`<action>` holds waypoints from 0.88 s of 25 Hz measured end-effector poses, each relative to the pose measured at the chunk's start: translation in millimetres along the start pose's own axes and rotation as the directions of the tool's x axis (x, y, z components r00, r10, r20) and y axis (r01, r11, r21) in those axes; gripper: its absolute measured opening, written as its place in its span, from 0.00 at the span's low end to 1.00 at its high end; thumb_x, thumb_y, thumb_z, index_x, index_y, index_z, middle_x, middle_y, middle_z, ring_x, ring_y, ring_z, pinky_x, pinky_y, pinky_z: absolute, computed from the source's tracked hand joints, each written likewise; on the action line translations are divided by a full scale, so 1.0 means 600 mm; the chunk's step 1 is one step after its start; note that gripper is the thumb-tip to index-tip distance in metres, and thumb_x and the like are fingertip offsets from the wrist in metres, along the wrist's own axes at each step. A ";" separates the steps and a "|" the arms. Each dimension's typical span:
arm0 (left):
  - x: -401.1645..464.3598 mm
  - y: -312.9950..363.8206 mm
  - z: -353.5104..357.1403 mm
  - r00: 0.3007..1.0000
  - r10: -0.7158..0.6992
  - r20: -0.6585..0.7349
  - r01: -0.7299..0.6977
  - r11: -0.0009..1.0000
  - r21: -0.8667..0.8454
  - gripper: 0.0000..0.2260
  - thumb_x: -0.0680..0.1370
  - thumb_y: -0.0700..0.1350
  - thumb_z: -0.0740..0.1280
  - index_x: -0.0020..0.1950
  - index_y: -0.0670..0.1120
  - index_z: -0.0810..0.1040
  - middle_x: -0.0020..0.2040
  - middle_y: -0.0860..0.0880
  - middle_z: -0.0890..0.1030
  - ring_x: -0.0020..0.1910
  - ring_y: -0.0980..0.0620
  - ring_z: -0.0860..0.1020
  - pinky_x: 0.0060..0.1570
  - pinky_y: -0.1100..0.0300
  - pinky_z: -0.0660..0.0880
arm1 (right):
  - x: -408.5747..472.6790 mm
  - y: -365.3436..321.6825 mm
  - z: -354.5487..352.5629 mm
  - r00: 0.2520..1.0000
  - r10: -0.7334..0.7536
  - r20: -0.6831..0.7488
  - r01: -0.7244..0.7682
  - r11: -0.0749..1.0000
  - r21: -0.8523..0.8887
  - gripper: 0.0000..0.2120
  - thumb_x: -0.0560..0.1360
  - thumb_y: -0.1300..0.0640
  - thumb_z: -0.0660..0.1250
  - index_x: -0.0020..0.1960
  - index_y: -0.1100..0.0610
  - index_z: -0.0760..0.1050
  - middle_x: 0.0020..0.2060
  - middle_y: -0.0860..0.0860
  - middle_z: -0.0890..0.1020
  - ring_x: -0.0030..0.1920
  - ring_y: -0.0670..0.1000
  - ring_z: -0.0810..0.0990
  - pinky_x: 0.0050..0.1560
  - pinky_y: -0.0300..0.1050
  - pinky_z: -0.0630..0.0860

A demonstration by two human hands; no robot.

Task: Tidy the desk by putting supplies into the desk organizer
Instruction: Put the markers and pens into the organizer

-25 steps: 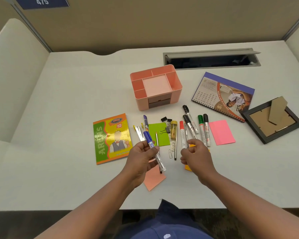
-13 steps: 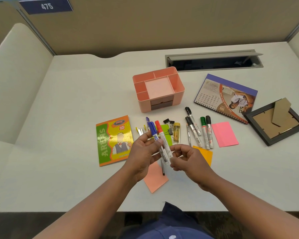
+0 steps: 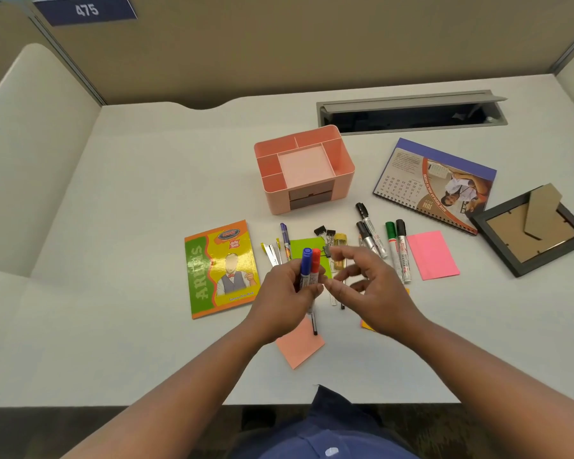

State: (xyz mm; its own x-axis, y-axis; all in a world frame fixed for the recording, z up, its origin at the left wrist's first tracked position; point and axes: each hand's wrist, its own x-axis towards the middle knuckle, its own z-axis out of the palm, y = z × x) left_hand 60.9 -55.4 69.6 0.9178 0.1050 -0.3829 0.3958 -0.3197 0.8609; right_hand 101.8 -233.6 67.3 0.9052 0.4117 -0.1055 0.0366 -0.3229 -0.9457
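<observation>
My left hand (image 3: 287, 301) grips a blue-capped marker (image 3: 306, 263) and a red-capped marker (image 3: 314, 265) together, caps pointing up. Just to their right my right hand (image 3: 368, 286) hovers with loose, spread fingers and holds nothing. The pink desk organizer (image 3: 343, 175) stands behind them near the desk's middle, its compartments bare. On the desk between lie black markers (image 3: 367, 223), a green marker (image 3: 392, 241), binder clips (image 3: 324, 232), a purple pen (image 3: 285, 235), a yellow tube (image 3: 339, 243) and a green sticky pad (image 3: 307, 243).
A green-and-orange exercise book (image 3: 219, 270) lies left of my hands. A pink sticky pad (image 3: 433, 255), a calendar (image 3: 434, 183) and a face-down picture frame (image 3: 531, 228) are to the right. A salmon note (image 3: 299, 347) lies near the front edge. A cable slot (image 3: 411, 112) opens at the back.
My right hand picked a red marker off the desk, passed it into my left hand beside the blue one, then let go and drew back to the right.
</observation>
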 end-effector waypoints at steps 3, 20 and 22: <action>0.005 0.010 -0.004 0.990 0.103 0.091 -0.124 0.958 0.259 0.06 0.79 0.44 0.70 0.55 0.52 0.79 0.44 0.54 0.82 0.42 0.53 0.79 0.44 0.57 0.76 | 0.025 -0.026 -0.020 0.984 -0.137 0.112 0.145 0.987 -0.065 0.21 0.74 0.58 0.75 0.66 0.51 0.77 0.55 0.44 0.81 0.51 0.46 0.80 0.45 0.42 0.80; 0.142 0.060 -0.070 0.948 0.234 0.214 -0.317 0.712 0.627 0.37 0.78 0.52 0.70 0.81 0.51 0.54 0.81 0.50 0.57 0.78 0.49 0.58 0.75 0.47 0.62 | 0.108 -0.026 -0.114 0.948 -0.316 -0.035 0.272 0.862 -0.428 0.11 0.74 0.63 0.74 0.56 0.56 0.84 0.42 0.44 0.84 0.39 0.41 0.80 0.42 0.35 0.76; 0.179 0.062 -0.080 0.954 0.241 0.177 -0.294 0.649 0.702 0.33 0.80 0.49 0.67 0.81 0.51 0.55 0.82 0.50 0.51 0.80 0.47 0.51 0.77 0.44 0.57 | 0.122 -0.027 -0.137 0.944 -0.313 -0.101 0.231 0.849 -0.475 0.11 0.75 0.63 0.73 0.56 0.57 0.84 0.41 0.46 0.84 0.39 0.38 0.79 0.40 0.29 0.73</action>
State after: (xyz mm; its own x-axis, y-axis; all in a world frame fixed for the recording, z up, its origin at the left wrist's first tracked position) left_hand 175.9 -11.1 76.7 0.9655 -0.1440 -0.2170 -0.0360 -0.8990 0.4364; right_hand 202.5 -268.1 100.3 0.8861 0.4042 0.2270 0.4410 -0.5837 -0.6818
